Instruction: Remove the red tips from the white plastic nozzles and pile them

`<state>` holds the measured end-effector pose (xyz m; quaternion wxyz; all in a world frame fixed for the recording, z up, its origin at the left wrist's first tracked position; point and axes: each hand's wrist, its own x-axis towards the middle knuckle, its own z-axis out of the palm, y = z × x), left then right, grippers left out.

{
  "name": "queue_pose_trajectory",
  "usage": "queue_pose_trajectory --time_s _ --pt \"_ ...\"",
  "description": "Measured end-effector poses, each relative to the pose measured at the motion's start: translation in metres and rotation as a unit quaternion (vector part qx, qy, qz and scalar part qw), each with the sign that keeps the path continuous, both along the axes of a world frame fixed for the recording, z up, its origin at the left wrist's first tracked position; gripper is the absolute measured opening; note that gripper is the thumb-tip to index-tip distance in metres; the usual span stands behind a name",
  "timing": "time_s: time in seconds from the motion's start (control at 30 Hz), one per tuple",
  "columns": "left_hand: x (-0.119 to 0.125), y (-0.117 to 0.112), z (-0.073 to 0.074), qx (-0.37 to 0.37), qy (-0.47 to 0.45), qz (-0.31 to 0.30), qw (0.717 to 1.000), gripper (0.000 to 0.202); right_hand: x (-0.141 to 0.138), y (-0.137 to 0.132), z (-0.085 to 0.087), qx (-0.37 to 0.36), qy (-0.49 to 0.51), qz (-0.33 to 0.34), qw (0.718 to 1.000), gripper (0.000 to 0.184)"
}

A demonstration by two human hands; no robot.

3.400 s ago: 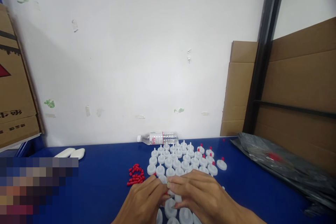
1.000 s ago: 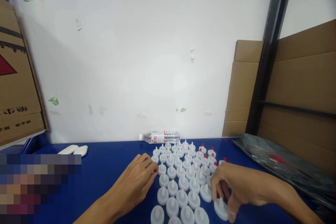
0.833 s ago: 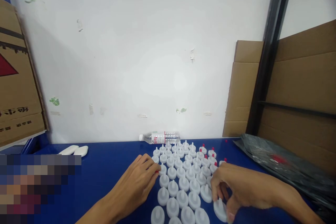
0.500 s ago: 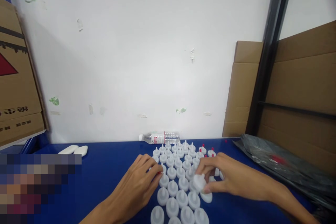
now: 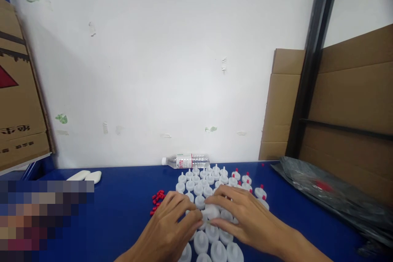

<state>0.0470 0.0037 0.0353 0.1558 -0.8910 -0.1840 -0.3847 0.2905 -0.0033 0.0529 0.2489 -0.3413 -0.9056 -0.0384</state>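
Many white nozzle caps, each with a short upright spout, stand in rows on the blue table. My right hand grips one white nozzle cap between thumb and fingers, just over the others. Beside it, my left hand is closed in a pinch, its fingertips at that cap's left side. The small red cap seen in its fingers a moment ago is now hidden. Loose red caps lie in a pile left of my left hand. At the right, several nozzle caps carry red tips.
A clear plastic bottle lies along the wall. Two white oval pieces rest at the back left. Grey plastic bags are spread on the right. Cardboard stands at the left and right.
My right hand has carried the white nozzle cap leftward, and my left hand has moved right and slightly down to meet it. The pile of red caps has come into view.
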Motion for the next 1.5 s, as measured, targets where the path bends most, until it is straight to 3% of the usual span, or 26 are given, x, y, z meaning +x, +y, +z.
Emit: queue_pose_trajectory --time_s 0.17,0.47,0.87,1.3,1.5 --pt "-0.001 0.0 0.0 -0.009 -0.004 -0.004 1.0 0.012 -0.002 -0.002 -0.005 0.027 -0.005 0.007 1.0 0.031" --pt "-0.005 0.005 -0.016 0.004 -0.015 -0.028 0.999 0.024 -0.007 -0.005 -0.011 0.042 0.004 0.017 0.999 0.032" --pt "-0.008 0.008 -0.012 0.062 -0.042 -0.057 0.996 0.025 -0.008 0.0 -0.014 0.008 0.032 0.037 0.999 0.033" --pt "-0.007 0.004 -0.001 0.025 -0.042 -0.014 0.999 0.017 -0.013 -0.006 -0.011 0.019 0.064 0.001 0.998 0.031" --pt "-0.004 0.005 -0.003 0.067 0.004 0.055 0.996 0.016 -0.013 -0.005 -0.015 0.042 0.086 0.055 0.994 0.034"
